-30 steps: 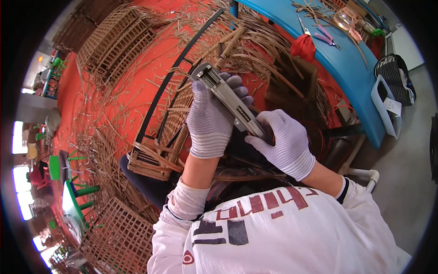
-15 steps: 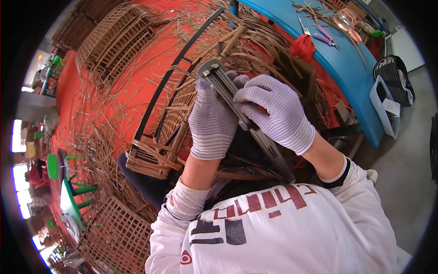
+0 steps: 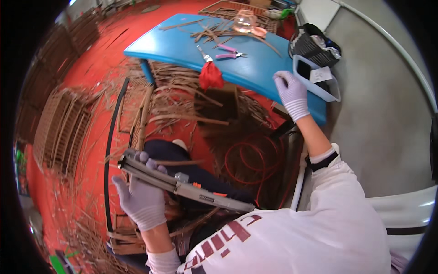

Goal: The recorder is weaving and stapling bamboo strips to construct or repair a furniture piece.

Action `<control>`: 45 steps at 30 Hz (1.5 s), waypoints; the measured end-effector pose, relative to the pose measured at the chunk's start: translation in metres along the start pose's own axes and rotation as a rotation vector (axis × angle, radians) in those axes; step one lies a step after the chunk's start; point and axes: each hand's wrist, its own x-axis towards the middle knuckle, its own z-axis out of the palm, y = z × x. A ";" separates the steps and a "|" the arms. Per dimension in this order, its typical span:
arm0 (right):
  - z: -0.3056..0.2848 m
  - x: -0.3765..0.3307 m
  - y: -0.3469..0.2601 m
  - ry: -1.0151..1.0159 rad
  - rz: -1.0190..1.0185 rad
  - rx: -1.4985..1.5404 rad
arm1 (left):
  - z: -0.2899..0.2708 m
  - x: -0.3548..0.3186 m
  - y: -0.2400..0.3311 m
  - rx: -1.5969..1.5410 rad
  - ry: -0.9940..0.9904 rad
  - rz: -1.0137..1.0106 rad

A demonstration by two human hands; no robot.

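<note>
Head view, left hand [image 3: 141,201] fingers wrapped around nail gun [image 3: 182,185], right hand [image 3: 292,93] empty, loosely open at blue table [image 3: 182,45]

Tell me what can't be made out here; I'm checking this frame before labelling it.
Head view:
- Right hand: whether its fingertips touch the blue table or hold anything, hidden by the hand.
- Nail gun: handle end, hidden behind the sleeve.
- Woven frame: lower part covered by the left hand.

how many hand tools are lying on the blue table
2. Pink-handled pliers lie near the middle of the blue table, and a dark-handled tool lies just left of them, above the red cloth. More may be hidden under the strips.
</note>
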 end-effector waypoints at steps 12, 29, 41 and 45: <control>-0.082 0.060 0.228 0.043 0.591 -0.653 | 0.008 0.003 -0.008 0.063 0.063 -0.034; -0.090 0.091 0.326 -0.348 0.956 -0.811 | 0.020 -0.008 -0.004 0.294 0.274 0.021; -0.094 0.086 0.340 -0.468 1.042 -0.853 | 0.009 0.007 -0.017 0.274 0.224 -0.004; -0.097 0.082 0.332 -0.499 1.022 -0.862 | 0.003 0.007 -0.011 0.339 0.269 0.004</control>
